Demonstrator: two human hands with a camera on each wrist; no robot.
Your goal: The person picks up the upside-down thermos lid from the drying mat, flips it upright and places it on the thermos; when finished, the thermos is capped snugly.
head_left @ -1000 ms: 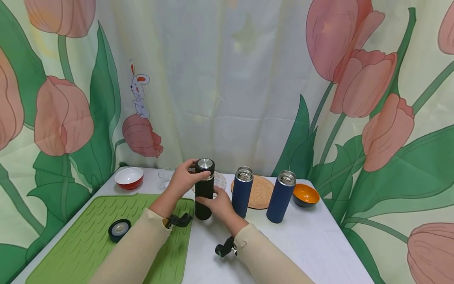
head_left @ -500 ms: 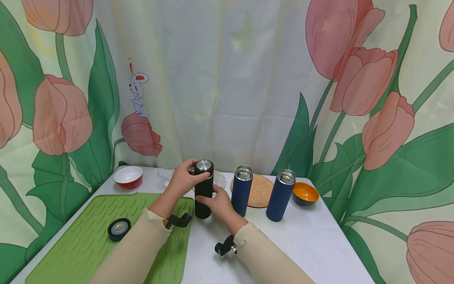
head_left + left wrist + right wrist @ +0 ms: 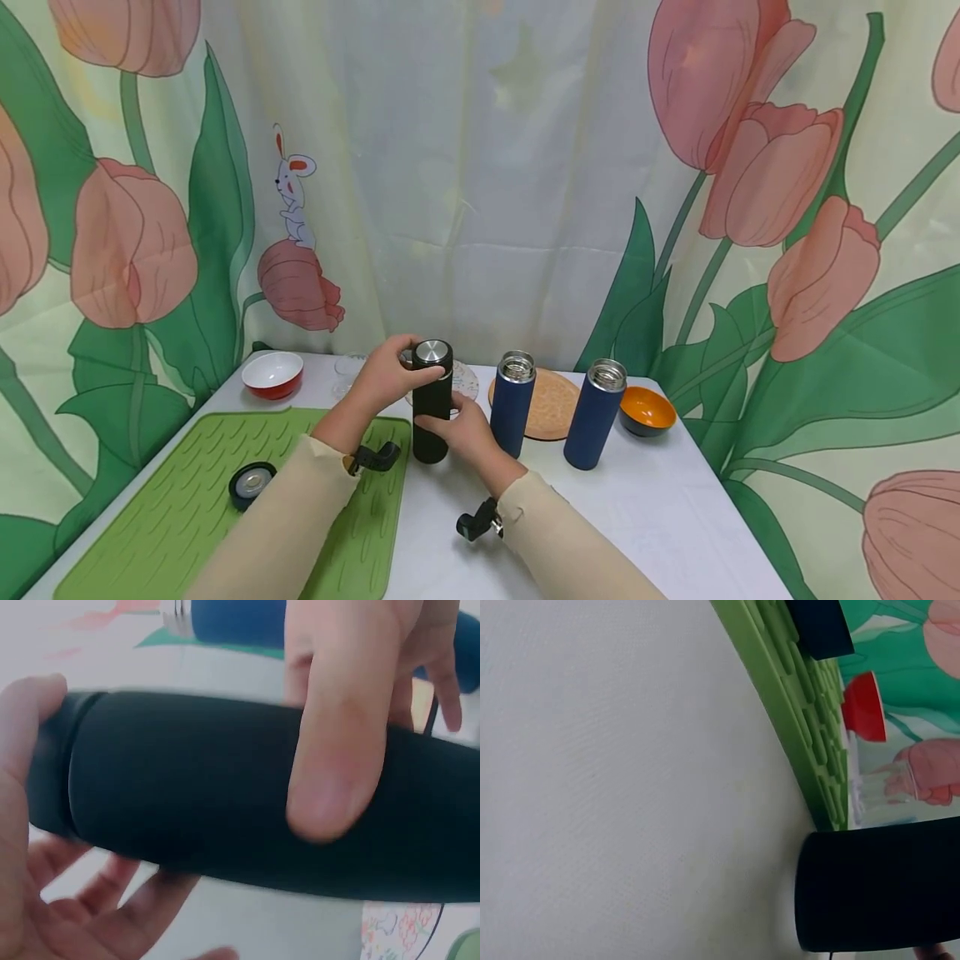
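A black thermos flask (image 3: 431, 398) stands upright on the white table, its black lid (image 3: 432, 357) with a brushed metal disc on top. My left hand (image 3: 384, 379) grips the lid, thumb across its front and fingers behind. Lower down, my right hand (image 3: 468, 429) holds the body; its thumb (image 3: 334, 787) lies along the side in the left wrist view. Only the flask's lower end (image 3: 877, 892) shows in the right wrist view. Right of it stand two blue flasks, one nearer (image 3: 512, 408) and one farther right (image 3: 592, 423), lidless with steel necks bare.
A green drying mat (image 3: 360, 517) covers the table's left side, bearing a loose dark lid (image 3: 252, 486). Behind are a red bowl (image 3: 273, 377), a clear glass (image 3: 347, 375), a patterned round plate (image 3: 465, 382), a brown round board (image 3: 553, 408) and an orange bowl (image 3: 647, 411).
A silver ring showed beneath the black flask's lid a second ago; now the lid sits lower and the ring is no longer seen. Both hands keep nearly the same places.
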